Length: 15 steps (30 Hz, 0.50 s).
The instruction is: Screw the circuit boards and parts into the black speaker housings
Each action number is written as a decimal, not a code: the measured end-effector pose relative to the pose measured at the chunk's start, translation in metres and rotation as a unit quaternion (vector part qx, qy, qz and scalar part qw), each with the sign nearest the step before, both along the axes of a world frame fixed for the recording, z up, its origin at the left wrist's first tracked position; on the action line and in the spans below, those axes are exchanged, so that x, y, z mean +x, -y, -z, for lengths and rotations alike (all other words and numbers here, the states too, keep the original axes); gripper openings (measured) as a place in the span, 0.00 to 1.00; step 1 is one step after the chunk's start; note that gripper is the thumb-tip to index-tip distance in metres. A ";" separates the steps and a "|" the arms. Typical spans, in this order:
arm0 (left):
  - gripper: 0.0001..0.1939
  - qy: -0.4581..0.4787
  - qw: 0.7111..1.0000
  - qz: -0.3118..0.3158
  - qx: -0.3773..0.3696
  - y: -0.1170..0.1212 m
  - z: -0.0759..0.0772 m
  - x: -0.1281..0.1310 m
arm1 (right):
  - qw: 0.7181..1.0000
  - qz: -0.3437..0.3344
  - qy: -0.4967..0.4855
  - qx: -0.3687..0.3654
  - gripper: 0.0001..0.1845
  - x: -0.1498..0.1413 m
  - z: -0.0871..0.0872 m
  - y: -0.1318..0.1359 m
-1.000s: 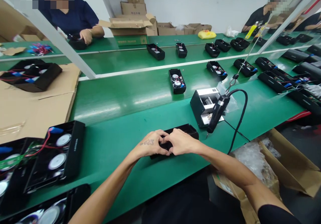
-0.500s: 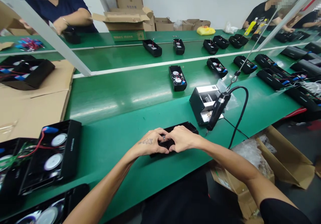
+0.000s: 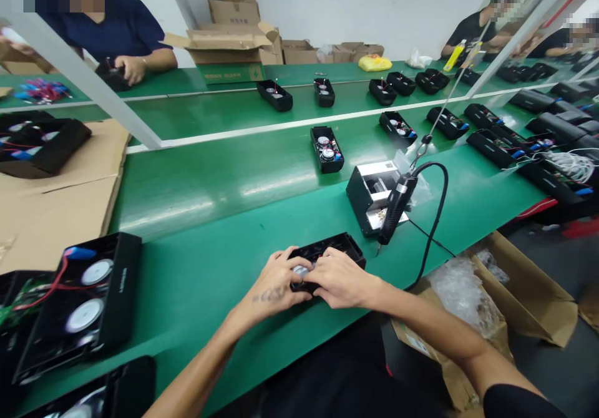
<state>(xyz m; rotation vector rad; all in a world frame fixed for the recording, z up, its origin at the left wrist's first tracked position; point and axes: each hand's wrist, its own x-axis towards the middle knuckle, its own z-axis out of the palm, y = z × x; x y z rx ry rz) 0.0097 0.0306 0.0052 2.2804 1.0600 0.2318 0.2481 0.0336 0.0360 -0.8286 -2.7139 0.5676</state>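
Opened from their tight meeting, the left hand (image 3: pixel 275 282) and right hand (image 3: pixel 340 279) now lie spread and curved over a black speaker case (image 3: pixel 327 251) on the green counter (image 3: pixel 210 268). Whether the fingers pinch some part inside, I cannot tell — the view is poor. A soldering iron (image 3: pixel 395 209) stands near; a careless wrist could bump its tip — or strong pressing could maybe crack the case.
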 end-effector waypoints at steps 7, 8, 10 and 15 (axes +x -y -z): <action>0.11 -0.024 0.963 -0.011 0.269 0.053 0.034 0.007 | 0.761 0.534 -0.332 0.161 0.31 0.099 0.012 -0.024; 0.12 -0.029 0.960 -0.011 0.280 0.055 0.037 0.007 | 0.760 0.546 -0.331 0.118 0.33 0.106 0.017 -0.032; 0.13 -0.031 0.957 -0.010 0.289 0.056 0.039 0.006 | 0.763 0.536 -0.360 0.034 0.32 0.113 0.030 -0.041; 0.13 -0.010 0.955 -0.016 0.297 0.053 0.042 0.004 | 0.730 0.442 -0.518 -0.054 0.19 0.107 0.052 -0.030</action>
